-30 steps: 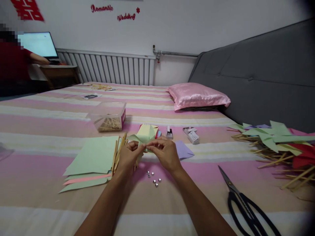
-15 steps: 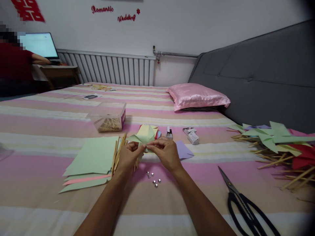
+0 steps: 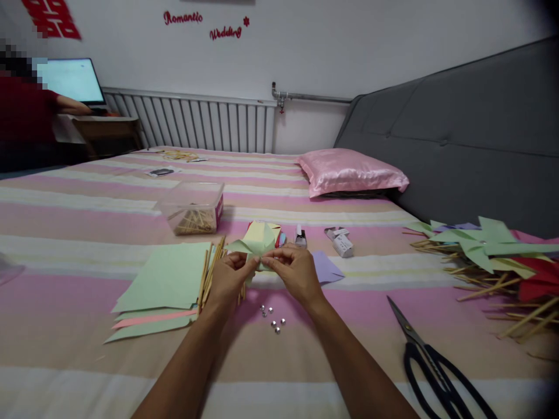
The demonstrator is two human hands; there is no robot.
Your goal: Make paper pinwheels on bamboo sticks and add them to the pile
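Hands meet at the middle of the view, above a striped bed. The left hand and right hand each pinch, fingertips closed, an edge of a folded pale green paper shape, which is held just off the bedspread between them. Small silver pins lie on the bed at 6 o'clock from the hands, close by. A bundle of wooden sticks lies at 9 o'clock, touching the left hand's side, on the edge of a stack of green paper sheets. A clear plastic box holding more sticks stands at 11 o'clock, well apart. A purple sheet lies just beside the right hand at 3 o'clock. Black scissors lie at 4 o'clock, and a heap of finished pinwheels sits far off at 3 o'clock. A pink pillow rests at 1 o'clock.
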